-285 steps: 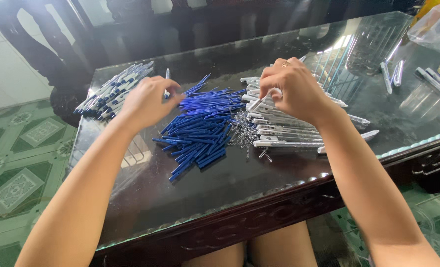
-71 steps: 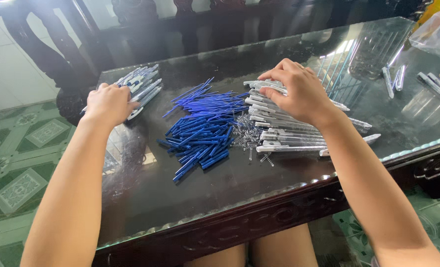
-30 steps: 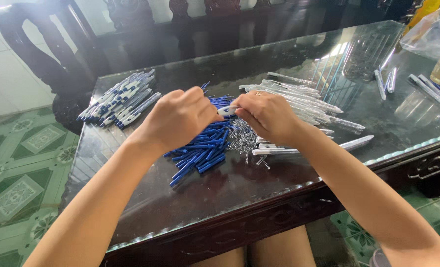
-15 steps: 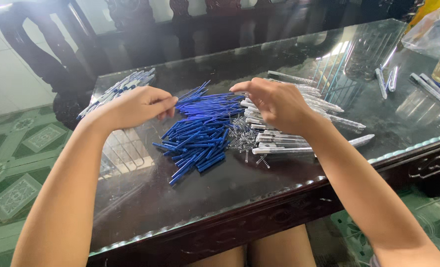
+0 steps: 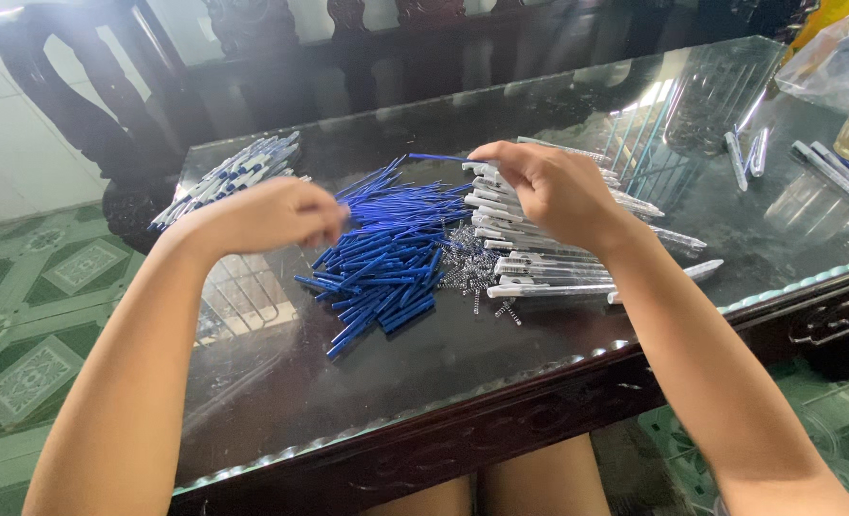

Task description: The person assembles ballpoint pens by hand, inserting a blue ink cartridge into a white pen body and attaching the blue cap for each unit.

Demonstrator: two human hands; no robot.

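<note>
My left hand hovers blurred over the table's left part, fingers curled into a fist; what it holds is hidden. It is between a heap of blue pen refills and a pile of assembled white-and-blue pens at the far left. My right hand lies on a stack of white pen barrels, its fingertips pinching the end of a barrel at the top of the stack. Small metal springs lie scattered between refills and barrels.
The glass-topped dark wooden table has a carved front edge near my knees. A few loose pens and a clear plastic bag lie at the far right. Dark wooden chairs stand behind; green patterned floor tiles are on the left.
My left hand has drawn back from the middle and swung left toward the assembled pens. My right hand has gone back onto the barrel stack.
</note>
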